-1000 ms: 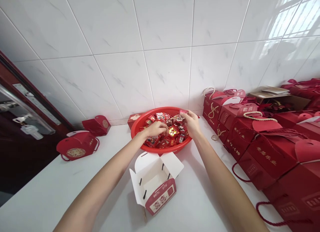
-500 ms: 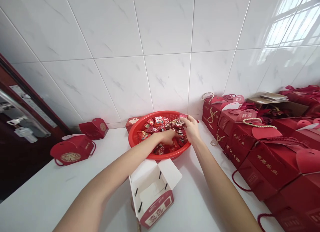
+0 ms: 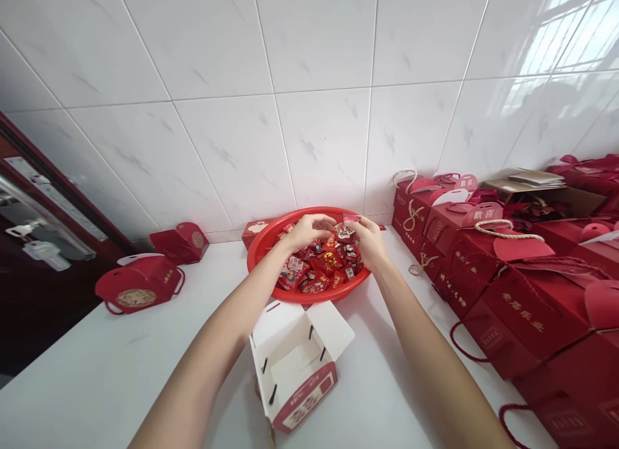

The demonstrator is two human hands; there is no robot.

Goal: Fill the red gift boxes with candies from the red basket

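Your left hand [image 3: 307, 231] has risen from among the wrapped candies [image 3: 329, 262] and now hangs above them, fingers loosely curled (whether they hold a candy, I can't tell). Just to its right, your right hand [image 3: 371, 242] still pinches a small red packet [image 3: 351, 217] between thumb and fingers at the side of the red plastic basket [image 3: 254, 259]. Nearer you, between your forearms, the unfolded gift box [image 3: 309, 397] shows a bare floor, so the work seems still at picking out.

Free room lay on the white tabletop [image 3: 72, 371], lower left; stacked red boxes [image 3: 498, 294] blocked right side, open box [image 3: 309, 394] lower centre.
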